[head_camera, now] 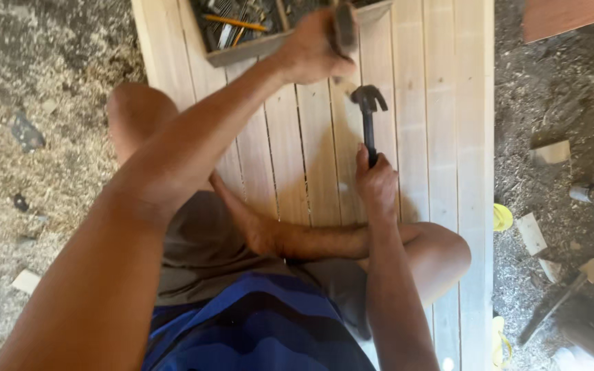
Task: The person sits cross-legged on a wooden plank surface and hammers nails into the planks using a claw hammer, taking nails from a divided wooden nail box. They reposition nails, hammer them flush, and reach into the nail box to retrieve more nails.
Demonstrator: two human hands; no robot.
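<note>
Up by the wooden tray [256, 47] my left hand [314, 48] grips something dark, can't tell what; right hand [377, 185] is wrapped round the black claw hammer [368, 117], handle running lengthways along the pale planks [434, 137], head pointing away from me

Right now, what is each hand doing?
Left hand: closed around a dark object; what it is cannot be told.
Right hand: closed on the black hammer handle.

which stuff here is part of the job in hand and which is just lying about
In use: hammer in the right hand; dark tool, blurred, in the left hand; plank panel; tray of tools.

Lying about: wood offcuts; yellow sandal; sawdust.
</note>
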